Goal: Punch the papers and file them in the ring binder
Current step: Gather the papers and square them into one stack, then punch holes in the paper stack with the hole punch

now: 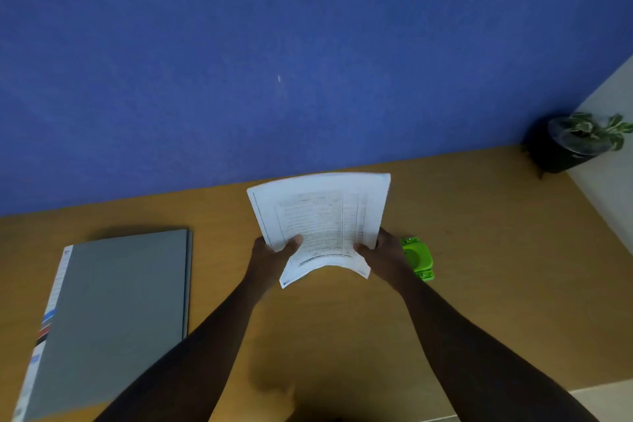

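We grip papers [322,226] w/ both hands, left [270,255] & right [383,255], fingers clenched on side edges, prob. to square them; punch [419,259] near desk [479,250] centre, binder [116,312] shut at left edge.

A matte blue wall [274,44] fills the upper part of the view, meeting a brown wooden surface [479,250] along a slanted edge. At the far right corner, a black round pot with a green-and-white leafy plant [579,142] stands beside a pale white side wall [613,96]. The light is dim and even.
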Motion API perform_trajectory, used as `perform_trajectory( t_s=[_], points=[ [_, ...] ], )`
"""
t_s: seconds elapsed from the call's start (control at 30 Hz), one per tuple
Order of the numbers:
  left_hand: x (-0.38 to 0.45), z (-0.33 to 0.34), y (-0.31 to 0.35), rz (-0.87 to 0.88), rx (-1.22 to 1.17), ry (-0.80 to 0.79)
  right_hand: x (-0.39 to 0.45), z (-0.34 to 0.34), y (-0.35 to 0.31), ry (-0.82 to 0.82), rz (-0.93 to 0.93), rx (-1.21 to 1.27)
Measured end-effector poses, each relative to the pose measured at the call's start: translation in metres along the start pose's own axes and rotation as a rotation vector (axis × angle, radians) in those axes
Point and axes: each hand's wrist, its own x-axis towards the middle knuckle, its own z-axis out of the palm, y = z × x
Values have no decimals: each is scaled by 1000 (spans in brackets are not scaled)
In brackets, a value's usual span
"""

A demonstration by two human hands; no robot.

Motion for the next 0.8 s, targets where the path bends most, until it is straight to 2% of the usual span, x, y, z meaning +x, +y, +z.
perform_trajectory(
  t_s=[0.2,0.4,0.63,0.8],
  points=[
    [13,8,4,-33,-5,-80,10,-18,5,-70,9,65],
    [19,25,-9,-185,-6,-124,16,-33,22,-66,122,80],
    [12,47,-24,-305,-82,-163,25,-52,50,35,213,79],
    [5,60,-35,-350,-67,-204,27,-68,60,212,247,63]
  ],
)
